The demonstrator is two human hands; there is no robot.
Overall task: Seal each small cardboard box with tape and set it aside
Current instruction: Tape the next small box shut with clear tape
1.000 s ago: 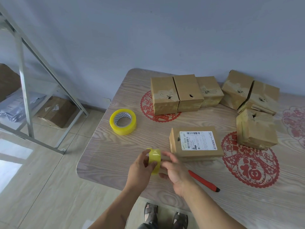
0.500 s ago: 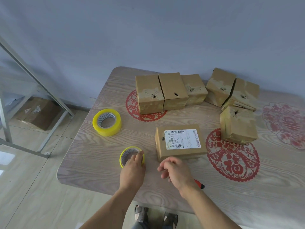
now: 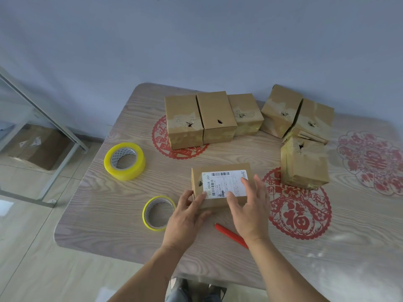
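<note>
Head view, and both hands are on the labelled box [image 3: 220, 186] near the front of the wooden worktop [image 3: 109, 203]. Left hand [image 3: 185, 219] holds its near left corner, thumb on the white shipping label [image 3: 224, 183], fingers wrapped down the left side. Right hand [image 3: 250, 210] lies across the right part of the lid, fingers fairly straight, thumb on the label's lower edge, pressing rather than clutching. Count the boxes: seven in all. That's the one in hand, three in a tight row [image 3: 211, 118] at the back, two leaning together [image 3: 298, 114] at the back right, and a single one [image 3: 303, 164] just right of the work spot, on the edge of a red paper-cut [image 3: 305, 214]. Two tape rolls: a fat yellow roll [image 3: 124, 161] well to the left, and a thin, nearly spent roll [image 3: 158, 212] lying flat just beside the left hand. One red pen-like tool [image 3: 229, 234] lies on the worktop, partly under the right wrist. Three red paper-cuts decorate the surface. Off to the left, a metal rack [image 3: 54, 127] stands on the floor.
</note>
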